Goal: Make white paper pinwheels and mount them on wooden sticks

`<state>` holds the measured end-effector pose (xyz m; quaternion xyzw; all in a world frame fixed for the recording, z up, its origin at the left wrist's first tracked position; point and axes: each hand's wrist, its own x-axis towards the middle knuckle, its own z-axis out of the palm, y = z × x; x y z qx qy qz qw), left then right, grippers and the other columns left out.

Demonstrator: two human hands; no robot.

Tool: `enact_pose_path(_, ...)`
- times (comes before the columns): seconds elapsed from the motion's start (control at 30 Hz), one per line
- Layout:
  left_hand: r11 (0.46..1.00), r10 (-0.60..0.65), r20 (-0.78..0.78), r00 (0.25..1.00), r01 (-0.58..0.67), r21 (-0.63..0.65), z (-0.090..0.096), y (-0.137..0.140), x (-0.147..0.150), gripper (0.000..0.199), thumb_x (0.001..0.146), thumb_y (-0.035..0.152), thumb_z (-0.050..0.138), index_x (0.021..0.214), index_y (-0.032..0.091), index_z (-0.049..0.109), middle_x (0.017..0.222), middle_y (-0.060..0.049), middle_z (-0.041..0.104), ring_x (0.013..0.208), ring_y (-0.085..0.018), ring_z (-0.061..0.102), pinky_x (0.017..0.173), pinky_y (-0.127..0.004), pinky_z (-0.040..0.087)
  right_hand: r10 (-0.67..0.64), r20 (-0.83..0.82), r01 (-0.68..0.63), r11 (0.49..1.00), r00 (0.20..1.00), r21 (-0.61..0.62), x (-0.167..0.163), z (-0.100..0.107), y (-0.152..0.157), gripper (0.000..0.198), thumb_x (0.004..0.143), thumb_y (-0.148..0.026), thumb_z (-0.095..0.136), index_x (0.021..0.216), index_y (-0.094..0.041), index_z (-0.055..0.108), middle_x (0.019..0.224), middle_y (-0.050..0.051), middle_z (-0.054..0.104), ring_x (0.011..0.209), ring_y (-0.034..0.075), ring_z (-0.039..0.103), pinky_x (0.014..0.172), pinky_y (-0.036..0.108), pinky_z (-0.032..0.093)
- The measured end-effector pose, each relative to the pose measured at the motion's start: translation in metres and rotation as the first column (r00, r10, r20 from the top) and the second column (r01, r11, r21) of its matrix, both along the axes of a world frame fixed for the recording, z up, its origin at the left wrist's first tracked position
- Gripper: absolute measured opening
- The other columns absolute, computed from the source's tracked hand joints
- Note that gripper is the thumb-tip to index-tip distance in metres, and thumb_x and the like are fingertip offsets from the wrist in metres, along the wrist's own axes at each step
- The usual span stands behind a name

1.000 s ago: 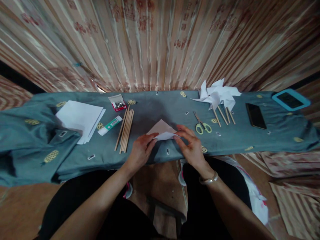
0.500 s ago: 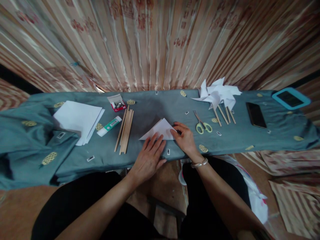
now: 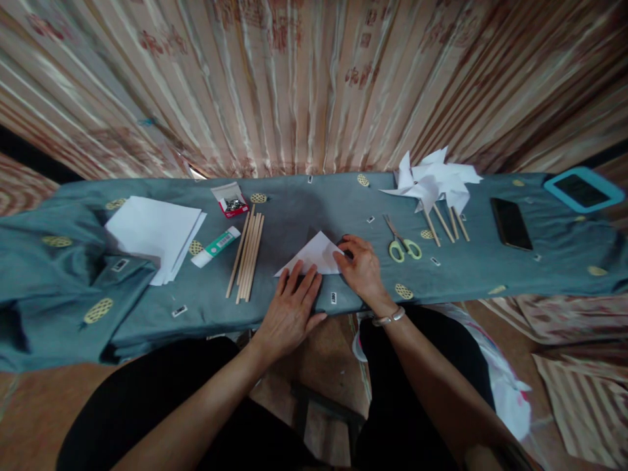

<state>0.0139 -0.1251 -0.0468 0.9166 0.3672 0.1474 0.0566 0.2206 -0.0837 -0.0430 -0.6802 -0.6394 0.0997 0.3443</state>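
A white sheet of paper, folded into a triangle (image 3: 320,252), lies on the cloth-covered table in front of me with its peak pointing away. My left hand (image 3: 289,304) rests flat along the near folded edge, fingers spread and pressing on the paper. At the right corner, my right hand (image 3: 362,267) has its thumb on the paper and its fingers curled round that corner, which they hide. To the right of this hand lie scissors with light green handles (image 3: 403,249). Several wooden sticks (image 3: 250,258) lie to the left of the triangle.
On the left are a stack of white paper (image 3: 152,232), a green-and-white glue stick (image 3: 216,247) and a red box of metal pins (image 3: 233,204). Paper pinwheels (image 3: 432,180) on sticks, a dark phone (image 3: 511,224) and a blue-framed tablet (image 3: 583,190) occupy the right.
The two layers at the triangle's peak now line up, where a second edge showed before. My right fingers have curled in more at the corner. My left hand stays nearly in place.
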Motion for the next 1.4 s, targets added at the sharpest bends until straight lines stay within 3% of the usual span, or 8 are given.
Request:
enact_pose_path(0.63,1.0,0.008,-0.076,0.997,-0.006,0.028,0.0056,0.001,0.0024,0.067,0.094,0.052,0.052,0.143,0.008,0.045,0.151,-0.019,0.046,0.145,-0.042,0.032,0.116,-0.059,0.03,0.024,0.029,-0.025,0.999,0.999,0.033,-0.001,0.0005,0.0008,0.013,0.085,-0.024,0.06,0.091,-0.018,0.07,0.113,0.014,0.07,0.111,0.03,0.061,0.103,0.047,0.043)
enact_pose_path(1.4,0.999,0.019,-0.101,0.995,-0.016,0.028,0.0039,0.0001,0.0029,0.068,0.095,0.054,0.048,0.145,0.009,0.043,0.152,-0.018,0.046,0.146,-0.04,0.029,0.118,-0.058,0.027,0.028,0.099,-0.033,0.998,0.995,0.05,-0.0005,-0.0009,0.0014,0.014,0.088,-0.023,0.059,0.094,-0.016,0.069,0.114,0.016,0.071,0.111,0.029,0.062,0.103,0.046,0.044)
